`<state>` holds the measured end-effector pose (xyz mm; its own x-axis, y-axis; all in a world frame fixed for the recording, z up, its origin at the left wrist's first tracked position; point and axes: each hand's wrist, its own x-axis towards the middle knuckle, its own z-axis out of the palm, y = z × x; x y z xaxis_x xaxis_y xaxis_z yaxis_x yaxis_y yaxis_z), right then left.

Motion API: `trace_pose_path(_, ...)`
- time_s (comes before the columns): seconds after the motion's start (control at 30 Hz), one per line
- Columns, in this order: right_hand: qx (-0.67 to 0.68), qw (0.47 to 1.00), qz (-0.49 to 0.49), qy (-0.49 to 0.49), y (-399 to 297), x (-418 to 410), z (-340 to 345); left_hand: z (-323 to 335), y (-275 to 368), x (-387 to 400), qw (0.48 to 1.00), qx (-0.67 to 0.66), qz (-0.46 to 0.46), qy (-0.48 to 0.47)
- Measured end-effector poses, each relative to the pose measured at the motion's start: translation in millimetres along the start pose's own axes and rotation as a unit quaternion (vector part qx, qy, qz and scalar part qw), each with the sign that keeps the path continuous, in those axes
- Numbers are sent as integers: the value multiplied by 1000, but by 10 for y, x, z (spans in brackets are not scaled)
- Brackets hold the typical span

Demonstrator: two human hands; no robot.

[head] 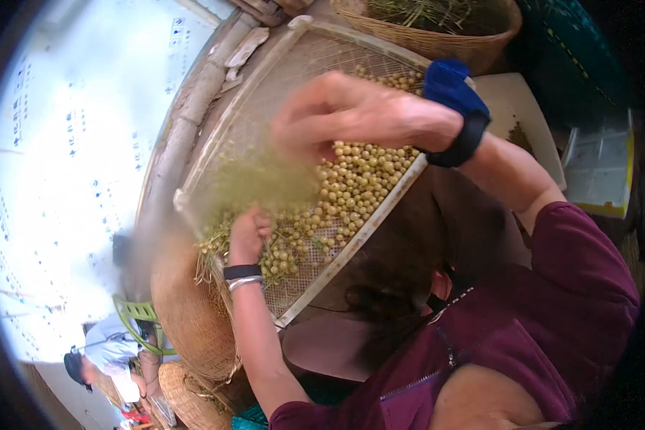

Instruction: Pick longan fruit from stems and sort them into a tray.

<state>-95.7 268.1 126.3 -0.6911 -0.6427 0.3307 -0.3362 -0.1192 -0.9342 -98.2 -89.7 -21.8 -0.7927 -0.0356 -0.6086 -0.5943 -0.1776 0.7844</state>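
Observation:
Small round yellow-green fruits (pixel 363 177) lie in a pile on a framed mesh screen (pixel 365 236). My left hand (pixel 251 228), with a black band and a silver bracelet at its wrist, is closed on thin green stems over the near left part of the screen. Above the screen's middle, my right hand (pixel 322 118) is curled and blurred; whether it grips anything cannot be told. Between the hands is a blurred bunch of green stems (pixel 258 180). Fruits on stems (pixel 279 260) lie beside my left hand. A blue cloth and a black band are at my right wrist.
A wicker basket (pixel 430 37) of green stems stands beyond the screen. A pale tray (pixel 510 107) and a clear plastic bin (pixel 599 166) are at right. Woven baskets (pixel 193 306) stand at left, near a green chair (pixel 145 317) and another person (pixel 110 344). A log (pixel 188 113) borders the screen's left side.

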Motion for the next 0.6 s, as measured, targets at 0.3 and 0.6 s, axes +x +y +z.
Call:
trace_pose_path(0.3,14,993,38,113,770,233,89,440,39,-207,929,143,270,207)
trace_pose_path(0.6,172,973,62,139,1609,168,545,795,63,-555,915,37,350,197)
